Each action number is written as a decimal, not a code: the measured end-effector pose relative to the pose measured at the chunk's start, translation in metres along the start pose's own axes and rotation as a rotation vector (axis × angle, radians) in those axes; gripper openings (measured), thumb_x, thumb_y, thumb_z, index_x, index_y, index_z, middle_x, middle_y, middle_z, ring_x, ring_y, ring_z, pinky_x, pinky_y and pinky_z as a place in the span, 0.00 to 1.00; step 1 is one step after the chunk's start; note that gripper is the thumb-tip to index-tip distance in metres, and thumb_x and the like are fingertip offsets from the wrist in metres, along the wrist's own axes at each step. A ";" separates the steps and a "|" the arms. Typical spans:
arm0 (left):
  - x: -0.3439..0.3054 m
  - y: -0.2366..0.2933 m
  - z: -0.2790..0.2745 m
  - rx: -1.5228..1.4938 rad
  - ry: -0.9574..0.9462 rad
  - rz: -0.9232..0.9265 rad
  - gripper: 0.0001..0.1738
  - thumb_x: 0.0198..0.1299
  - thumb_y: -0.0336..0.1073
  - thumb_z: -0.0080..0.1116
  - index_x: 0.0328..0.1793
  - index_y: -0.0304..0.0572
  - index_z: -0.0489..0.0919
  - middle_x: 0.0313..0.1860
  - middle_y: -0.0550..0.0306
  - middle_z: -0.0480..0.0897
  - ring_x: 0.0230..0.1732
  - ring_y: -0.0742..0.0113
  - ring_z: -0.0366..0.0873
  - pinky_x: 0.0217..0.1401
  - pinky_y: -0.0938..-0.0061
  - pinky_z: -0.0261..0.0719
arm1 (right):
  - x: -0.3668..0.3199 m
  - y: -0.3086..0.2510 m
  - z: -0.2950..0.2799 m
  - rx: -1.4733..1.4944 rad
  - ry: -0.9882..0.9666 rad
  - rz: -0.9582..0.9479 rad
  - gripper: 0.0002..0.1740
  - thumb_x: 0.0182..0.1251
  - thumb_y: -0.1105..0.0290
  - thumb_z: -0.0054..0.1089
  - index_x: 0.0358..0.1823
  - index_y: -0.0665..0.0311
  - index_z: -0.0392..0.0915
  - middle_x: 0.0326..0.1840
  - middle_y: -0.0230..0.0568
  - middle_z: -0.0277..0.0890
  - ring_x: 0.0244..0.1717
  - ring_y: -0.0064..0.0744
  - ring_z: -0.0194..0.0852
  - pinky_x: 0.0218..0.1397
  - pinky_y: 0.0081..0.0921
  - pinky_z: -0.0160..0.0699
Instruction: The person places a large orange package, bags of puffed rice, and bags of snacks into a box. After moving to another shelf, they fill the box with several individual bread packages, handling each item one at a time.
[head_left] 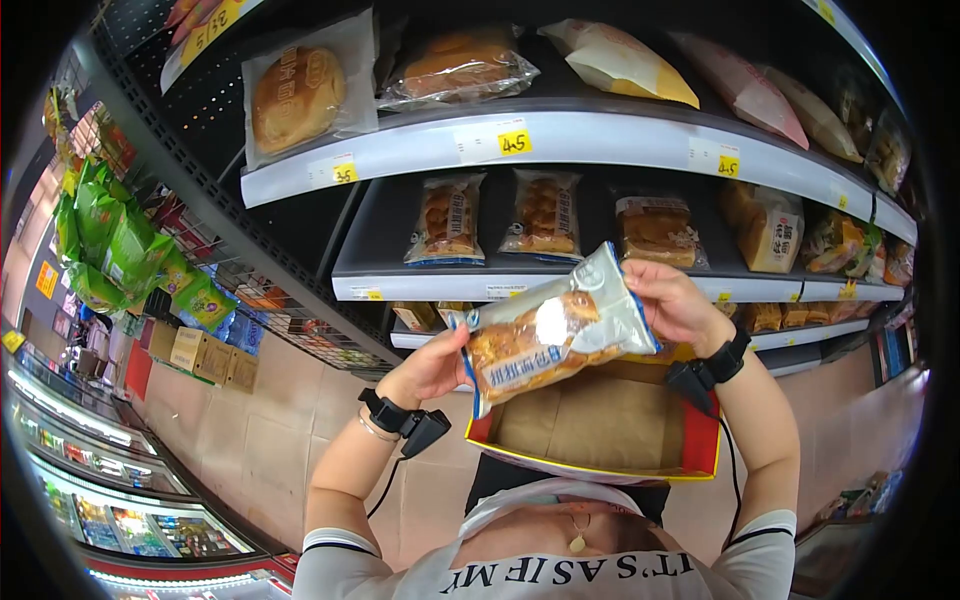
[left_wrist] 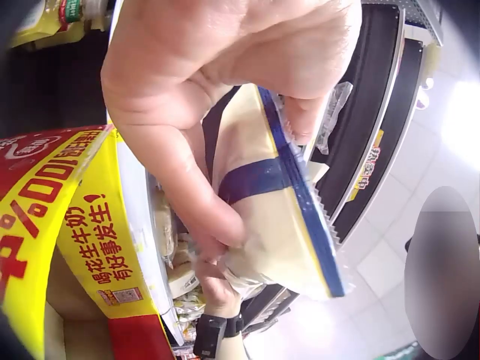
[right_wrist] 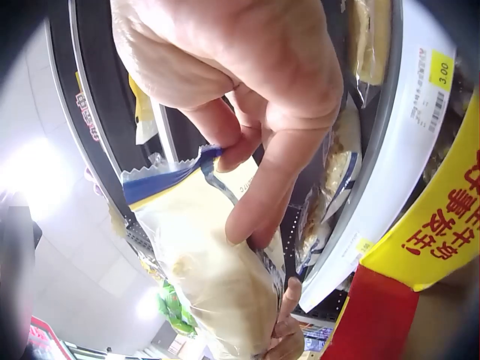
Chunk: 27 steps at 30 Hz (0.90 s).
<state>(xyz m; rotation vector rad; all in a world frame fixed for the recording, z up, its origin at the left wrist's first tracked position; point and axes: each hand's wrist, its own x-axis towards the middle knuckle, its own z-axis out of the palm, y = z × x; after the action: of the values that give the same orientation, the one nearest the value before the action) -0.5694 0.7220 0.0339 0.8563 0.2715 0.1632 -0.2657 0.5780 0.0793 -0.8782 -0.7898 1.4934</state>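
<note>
A packaged bread loaf (head_left: 560, 335) in a clear bag with blue-edged ends is held tilted between both hands, over an open cardboard box (head_left: 590, 465). My left hand (head_left: 435, 365) pinches its lower left end, and my right hand (head_left: 675, 300) grips the upper right end. In the left wrist view, the thumb and fingers of my left hand (left_wrist: 232, 97) close on the bag (left_wrist: 270, 217) near its blue seam. The right wrist view shows my right hand (right_wrist: 240, 97) pinching the crimped end of the bag (right_wrist: 210, 262).
Ahead stand shelves (head_left: 420, 140) with price tags and bagged breads. Two similar bread packs (head_left: 448, 220) sit on the middle shelf, beside a sliced loaf (head_left: 655, 230). Green snack bags (head_left: 110, 240) hang at the left, with cartons (head_left: 210, 355) below. Glass-fronted coolers (head_left: 130, 510) line the lower left.
</note>
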 end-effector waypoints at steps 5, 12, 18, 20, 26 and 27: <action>-0.021 0.001 -0.006 -0.003 0.217 0.026 0.31 0.67 0.51 0.49 0.68 0.37 0.64 0.63 0.52 0.72 0.62 0.62 0.72 0.62 0.62 0.72 | -0.004 -0.002 0.020 -0.137 -0.077 0.066 0.11 0.73 0.62 0.45 0.43 0.63 0.70 0.39 0.32 0.73 0.39 0.18 0.75 0.39 0.18 0.80; -0.064 0.025 -0.048 -0.123 0.311 0.377 0.32 0.68 0.54 0.43 0.68 0.37 0.63 0.64 0.48 0.71 0.64 0.57 0.70 0.65 0.61 0.69 | -0.010 0.003 0.022 -0.443 -0.041 0.191 0.15 0.73 0.60 0.45 0.49 0.65 0.70 0.52 0.46 0.75 0.49 0.31 0.78 0.47 0.25 0.80; -0.066 0.087 -0.086 0.036 0.640 0.734 0.30 0.69 0.55 0.41 0.64 0.38 0.67 0.59 0.49 0.75 0.58 0.56 0.74 0.60 0.63 0.73 | -0.007 0.013 0.018 -0.474 -0.042 0.282 0.11 0.71 0.64 0.50 0.45 0.65 0.72 0.47 0.44 0.78 0.48 0.31 0.79 0.46 0.23 0.80; -0.055 0.105 -0.108 0.058 0.702 0.715 0.31 0.67 0.57 0.44 0.63 0.38 0.67 0.58 0.48 0.75 0.57 0.56 0.74 0.60 0.63 0.73 | -0.007 0.015 0.020 -0.494 -0.058 0.295 0.11 0.71 0.65 0.50 0.44 0.65 0.72 0.46 0.43 0.78 0.47 0.30 0.79 0.46 0.23 0.80; -0.013 0.132 -0.133 0.052 0.890 0.519 0.37 0.61 0.59 0.53 0.68 0.42 0.62 0.62 0.36 0.67 0.60 0.47 0.69 0.61 0.61 0.71 | -0.016 0.026 0.016 -0.613 -0.129 0.359 0.10 0.69 0.63 0.53 0.44 0.62 0.74 0.41 0.34 0.78 0.41 0.22 0.77 0.44 0.20 0.76; -0.007 0.134 -0.135 0.022 0.905 0.494 0.38 0.62 0.59 0.53 0.69 0.44 0.59 0.65 0.35 0.64 0.61 0.46 0.68 0.63 0.60 0.70 | -0.018 0.028 0.012 -0.664 -0.169 0.428 0.11 0.69 0.63 0.54 0.44 0.62 0.74 0.42 0.33 0.78 0.42 0.22 0.77 0.44 0.20 0.76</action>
<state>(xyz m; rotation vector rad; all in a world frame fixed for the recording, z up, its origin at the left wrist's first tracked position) -0.6209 0.9047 0.0528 0.8153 0.9031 1.0203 -0.2893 0.5574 0.0628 -1.4985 -1.3241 1.7143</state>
